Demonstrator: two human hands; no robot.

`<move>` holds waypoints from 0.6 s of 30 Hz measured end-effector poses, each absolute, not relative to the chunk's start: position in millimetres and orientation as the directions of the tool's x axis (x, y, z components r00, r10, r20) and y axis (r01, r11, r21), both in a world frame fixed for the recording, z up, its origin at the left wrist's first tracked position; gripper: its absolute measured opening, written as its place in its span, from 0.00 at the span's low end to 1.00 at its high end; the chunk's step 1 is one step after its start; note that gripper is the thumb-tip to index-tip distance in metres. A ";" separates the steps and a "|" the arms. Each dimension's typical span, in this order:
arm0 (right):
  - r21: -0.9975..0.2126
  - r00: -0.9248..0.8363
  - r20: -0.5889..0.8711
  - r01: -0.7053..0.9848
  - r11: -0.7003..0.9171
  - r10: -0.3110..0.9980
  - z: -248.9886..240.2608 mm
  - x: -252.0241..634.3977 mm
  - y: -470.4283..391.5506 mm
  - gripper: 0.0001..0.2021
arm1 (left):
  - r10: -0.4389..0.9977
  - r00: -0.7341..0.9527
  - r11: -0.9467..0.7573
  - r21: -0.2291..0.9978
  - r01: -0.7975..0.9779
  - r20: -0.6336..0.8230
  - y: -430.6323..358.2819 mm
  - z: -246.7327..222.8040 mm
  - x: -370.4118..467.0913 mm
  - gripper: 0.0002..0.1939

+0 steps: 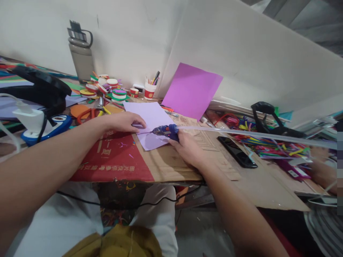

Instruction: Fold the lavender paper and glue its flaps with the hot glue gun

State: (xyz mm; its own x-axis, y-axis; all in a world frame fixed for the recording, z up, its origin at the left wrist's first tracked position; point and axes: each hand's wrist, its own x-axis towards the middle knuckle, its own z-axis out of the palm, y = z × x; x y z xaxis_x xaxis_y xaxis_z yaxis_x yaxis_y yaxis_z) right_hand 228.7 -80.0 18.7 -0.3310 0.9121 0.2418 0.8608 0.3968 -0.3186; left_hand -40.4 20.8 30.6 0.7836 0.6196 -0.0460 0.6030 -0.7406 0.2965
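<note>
My right hand (185, 147) is wrapped round a blue glue gun (174, 131), its nozzle pointing left at a lavender sheet of paper (151, 113). A long clear glue stick (230, 131) runs out of the gun's back, far to the right. My left hand (128, 122) rests on the left side of the paper, fingers stretched toward the nozzle. A line, fold or edge, crosses the paper between hand and nozzle; I cannot tell which. Below the paper lies cardboard (160, 165), with a red printed part (112, 162) on the left.
A black phone (237, 151) lies to the right, near bundled colourful strips (259, 139). A purple sheet (193, 91) leans on the wall. Behind stand a pen cup (150, 90), a bottle (81, 59) and paper rounds (112, 84). Orange-handled pliers (87, 115) lie left. Another person's hand (323, 167) shows far right.
</note>
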 end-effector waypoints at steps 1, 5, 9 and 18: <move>-0.321 -0.333 0.239 0.860 0.398 0.912 18.4 227.6 -80.2 0.17 | 0.616 0.787 -0.742 0.302 0.598 -0.045 21.4 30.2 -40.5 0.21; -0.311 -0.347 0.213 0.862 0.400 0.913 20.2 219.3 -83.2 0.14 | 0.607 0.794 -0.746 0.319 0.584 -0.036 24.1 29.0 -41.6 0.20; -0.293 -0.369 0.189 0.863 0.411 0.910 27.8 208.8 -88.4 0.13 | 0.603 0.797 -0.749 0.315 0.583 -0.042 25.1 29.3 -42.5 0.20; -0.309 -0.398 0.161 0.848 0.429 0.903 32.8 197.1 -91.5 0.14 | 0.588 0.808 -0.762 0.306 0.570 -0.039 25.6 30.5 -41.4 0.20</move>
